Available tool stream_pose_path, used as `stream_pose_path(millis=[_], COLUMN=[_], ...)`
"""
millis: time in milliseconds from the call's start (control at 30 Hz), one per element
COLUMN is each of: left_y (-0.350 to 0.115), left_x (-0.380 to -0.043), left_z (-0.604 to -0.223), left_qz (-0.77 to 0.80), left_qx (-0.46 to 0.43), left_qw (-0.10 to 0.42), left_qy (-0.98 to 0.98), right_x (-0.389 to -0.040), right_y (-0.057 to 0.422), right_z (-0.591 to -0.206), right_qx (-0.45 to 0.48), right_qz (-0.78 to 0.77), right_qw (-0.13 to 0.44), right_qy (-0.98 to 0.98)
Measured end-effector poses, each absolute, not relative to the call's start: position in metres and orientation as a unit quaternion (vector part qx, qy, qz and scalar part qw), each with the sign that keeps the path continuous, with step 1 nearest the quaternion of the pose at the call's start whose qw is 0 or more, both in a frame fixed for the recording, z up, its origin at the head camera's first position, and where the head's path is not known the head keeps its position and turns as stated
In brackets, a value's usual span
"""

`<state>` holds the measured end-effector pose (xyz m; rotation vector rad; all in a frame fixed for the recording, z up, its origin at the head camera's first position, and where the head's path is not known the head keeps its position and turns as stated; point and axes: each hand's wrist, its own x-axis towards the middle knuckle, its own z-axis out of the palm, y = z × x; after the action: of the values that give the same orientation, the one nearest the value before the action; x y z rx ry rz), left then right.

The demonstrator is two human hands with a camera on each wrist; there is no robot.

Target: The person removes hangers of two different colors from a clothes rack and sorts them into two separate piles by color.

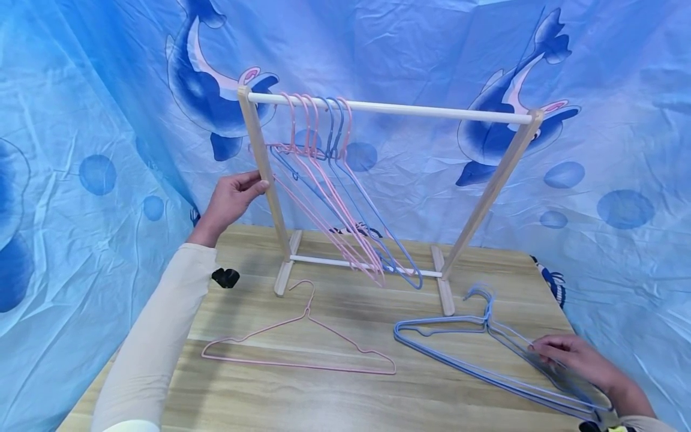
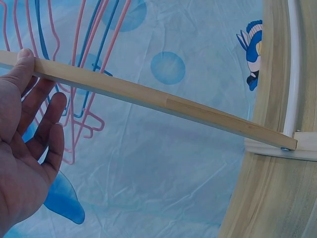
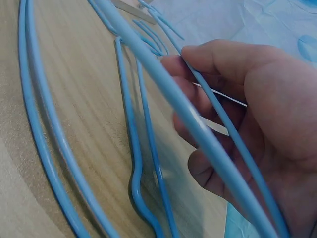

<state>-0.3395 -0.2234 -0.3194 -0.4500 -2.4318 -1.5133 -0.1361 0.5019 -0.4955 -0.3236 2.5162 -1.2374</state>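
Note:
A wooden clothes rack (image 1: 488, 192) with a white top rod stands on the table. My left hand (image 1: 232, 201) grips its left post (image 2: 148, 99) between thumb and fingers, partway up; the other fingers curl loosely below in the left wrist view. Low at the right, my right hand (image 1: 580, 363) pinches one sloping arm of a blue wire hanger (image 3: 218, 110) between thumb and forefinger. That hanger is lifted a little over other blue hangers (image 3: 42, 144), which lie stacked on the table with their hooks toward the rack.
Several pink hangers (image 1: 293, 123) and blue hangers (image 1: 341, 123) hang bunched toward the rod's left end. One pink hanger (image 1: 299, 364) lies flat before the rack. A small black object (image 1: 225, 277) sits near the left sleeve. Blue dolphin-printed cloth (image 1: 399, 54) surrounds the wooden table (image 1: 324, 399).

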Motion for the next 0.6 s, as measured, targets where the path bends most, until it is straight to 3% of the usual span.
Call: stream_pose_path(millis=[600], left_y=[-0.223], left_x=[-0.340], left_z=[-0.319], left_qz=[-0.517], left_qx=[-0.147], left_qw=[0.116], left_qy=[-0.835], right_x=[-0.131], right_y=[0.491], right_z=[-0.514], right_qx=[-0.110], right_qz=[-0.353], right_qw=[0.065], right_qy=[0.927])
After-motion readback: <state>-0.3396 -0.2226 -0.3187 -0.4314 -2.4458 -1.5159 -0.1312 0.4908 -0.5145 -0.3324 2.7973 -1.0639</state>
